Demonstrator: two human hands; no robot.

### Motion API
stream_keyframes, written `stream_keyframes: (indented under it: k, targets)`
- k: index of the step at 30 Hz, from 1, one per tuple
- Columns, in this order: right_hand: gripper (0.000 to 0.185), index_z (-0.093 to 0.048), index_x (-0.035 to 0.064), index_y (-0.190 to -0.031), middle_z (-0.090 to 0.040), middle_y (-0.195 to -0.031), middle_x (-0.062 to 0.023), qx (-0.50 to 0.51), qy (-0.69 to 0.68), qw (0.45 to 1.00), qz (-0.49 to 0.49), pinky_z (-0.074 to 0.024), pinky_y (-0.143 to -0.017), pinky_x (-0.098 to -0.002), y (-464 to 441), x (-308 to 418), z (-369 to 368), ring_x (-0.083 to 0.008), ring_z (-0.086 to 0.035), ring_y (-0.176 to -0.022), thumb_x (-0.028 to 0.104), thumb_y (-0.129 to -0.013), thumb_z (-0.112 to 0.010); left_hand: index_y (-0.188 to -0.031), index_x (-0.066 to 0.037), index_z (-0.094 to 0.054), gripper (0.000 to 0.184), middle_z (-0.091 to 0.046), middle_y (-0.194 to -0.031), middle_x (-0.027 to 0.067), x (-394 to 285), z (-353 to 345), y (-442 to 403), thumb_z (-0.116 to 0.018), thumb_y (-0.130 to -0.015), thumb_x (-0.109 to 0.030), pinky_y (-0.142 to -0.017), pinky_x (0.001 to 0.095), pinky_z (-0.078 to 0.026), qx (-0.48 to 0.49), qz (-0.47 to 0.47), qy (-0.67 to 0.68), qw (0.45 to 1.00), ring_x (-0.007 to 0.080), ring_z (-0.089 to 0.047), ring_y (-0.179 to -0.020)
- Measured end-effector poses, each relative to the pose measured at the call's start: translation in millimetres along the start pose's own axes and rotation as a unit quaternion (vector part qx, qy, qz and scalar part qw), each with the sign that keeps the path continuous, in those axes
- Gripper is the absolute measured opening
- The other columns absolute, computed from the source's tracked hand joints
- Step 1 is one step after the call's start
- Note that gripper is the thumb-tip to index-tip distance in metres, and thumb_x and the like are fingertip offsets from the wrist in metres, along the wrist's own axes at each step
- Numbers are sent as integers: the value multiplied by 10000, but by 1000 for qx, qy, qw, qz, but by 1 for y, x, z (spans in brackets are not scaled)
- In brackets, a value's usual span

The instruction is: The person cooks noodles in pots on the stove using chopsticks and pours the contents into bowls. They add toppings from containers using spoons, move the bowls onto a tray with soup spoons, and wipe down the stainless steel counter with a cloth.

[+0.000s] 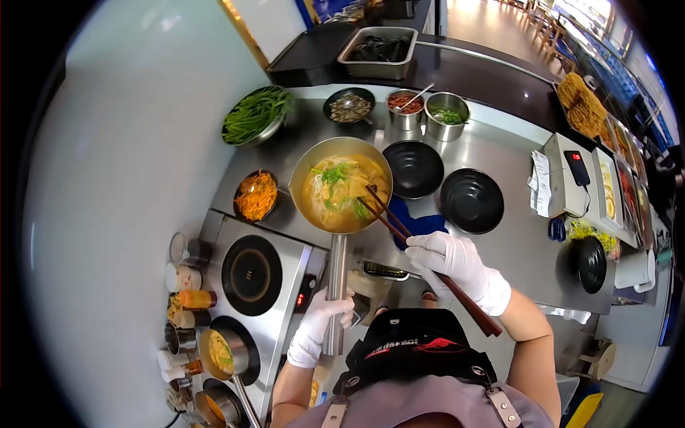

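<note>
My left hand (322,322), in a white glove, is closed around the metal handle of a saucepan (338,285). The pan holds a yellow-orange noodle soup (335,192) topped with chopped green herbs. Gloved too, my right hand (457,267) grips a pair of dark wooden chopsticks (399,232), whose tips reach into the soup at the pan's right side. Two black bowls stand close by: one (412,169) just right of the pan, the other (472,201) farther right. A dark blue cloth (419,218) lies beneath the chopsticks.
Along the counter's back are a bowl of greens (257,118), a dish of shellfish (349,105) and two metal pots (405,110). Shredded carrot (255,196) sits left of the pan. Lower left, burners (252,274) carry other pans (227,349), beside bottles and jars (193,299).
</note>
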State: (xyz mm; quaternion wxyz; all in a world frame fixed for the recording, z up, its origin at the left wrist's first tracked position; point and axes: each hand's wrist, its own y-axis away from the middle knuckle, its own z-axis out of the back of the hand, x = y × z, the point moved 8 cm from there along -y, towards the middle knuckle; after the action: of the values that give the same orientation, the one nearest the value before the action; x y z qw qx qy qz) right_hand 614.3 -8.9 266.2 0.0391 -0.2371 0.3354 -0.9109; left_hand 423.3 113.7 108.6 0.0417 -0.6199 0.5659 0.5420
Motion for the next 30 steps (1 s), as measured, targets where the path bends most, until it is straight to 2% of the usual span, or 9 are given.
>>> stream_keyframes:
  k: [4, 5, 9, 10, 12, 14, 16, 20, 30]
  targets:
    - [149, -647, 48, -899, -660, -874, -125, -165, -54, 982, -74, -555, -679, -316, 26, -51, 27, -259, -682, -811, -40, -779, -653, -1065, 8, -511, 310, -511, -690, 37, -1, -28, -31, -652, -796, -52, -505, 274, -398, 6, -2, -17, 1000, 132, -485, -527]
    - [84, -642, 18, -858, -655, -827, -146, -199, -118, 964, -134, -553, -723, -323, 33, -67, 34, -262, -690, -848, -57, -829, -619, -1068, 13, -509, 309, -513, -702, 38, -2, -37, -38, -645, -797, -45, -507, 276, -402, 9, 5, -28, 1000, 133, -484, -528]
    - [73, -623, -44, -894, -640, -911, -115, -387, -363, 796, -290, -568, -803, -308, 81, -142, 33, -199, -662, -877, -55, -909, -553, -1070, 14, -506, 313, -511, -710, 43, 0, -65, -58, -643, -797, -50, -512, 286, -418, 15, 28, -65, 997, 133, -484, -532]
    - [89, -623, -34, -927, -643, -922, -112, -403, -411, 744, -340, -584, -803, -322, 91, -158, 30, -199, -662, -881, 8, -939, -545, -1070, 12, -505, 315, -509, -708, 45, 0, -70, -64, -646, -796, -56, -514, 290, -424, 18, 38, -76, 996, 134, -485, -533]
    - [147, -626, -28, -940, -649, -944, -110, -431, -429, 691, -390, -589, -795, -334, 108, -180, 28, -203, -665, -876, 67, -966, -518, -1067, 5, -505, 318, -504, -707, 41, 3, -82, -71, -650, -794, -68, -507, 295, -424, 30, 51, -89, 994, 132, -484, -536]
    - [164, -627, -6, -949, -656, -964, -114, -442, -440, 677, -391, -586, -798, -363, 124, -202, 23, -213, -664, -888, 108, -976, -512, -1066, 2, -505, 318, -497, -697, 33, 6, -94, -78, -651, -793, -75, -506, 295, -426, 34, 61, -103, 992, 130, -478, -531]
    - [153, -628, 12, -964, -659, -969, -115, -458, -503, 614, -400, -575, -806, -390, 140, -221, 13, -219, -658, -906, 119, -974, -519, -1067, 2, -505, 322, -499, -696, 33, 10, -102, -86, -654, -790, -67, -508, 299, -433, 46, 74, -110, 990, 128, -475, -529]
    - [149, -621, 38, -982, -659, -976, -116, -472, -546, 546, -425, -553, -842, -418, 172, -247, 8, -241, -653, -924, 167, -966, -548, -1056, -1, -509, 320, -509, -681, 33, 12, -114, -99, -664, -781, -52, -497, 285, -433, 56, 73, -139, 986, 121, -491, -525]
    - [170, -600, 16, -1027, -672, -987, -152, -512, -580, 475, -419, -564, -851, -403, 247, -292, 12, -263, -670, -925, 163, -967, -538, -1031, 10, -517, 315, -547, -710, 52, 17, -121, -134, -700, -778, -32, -487, 298, -464, 66, 86, -195, 975, 141, -549, -536]
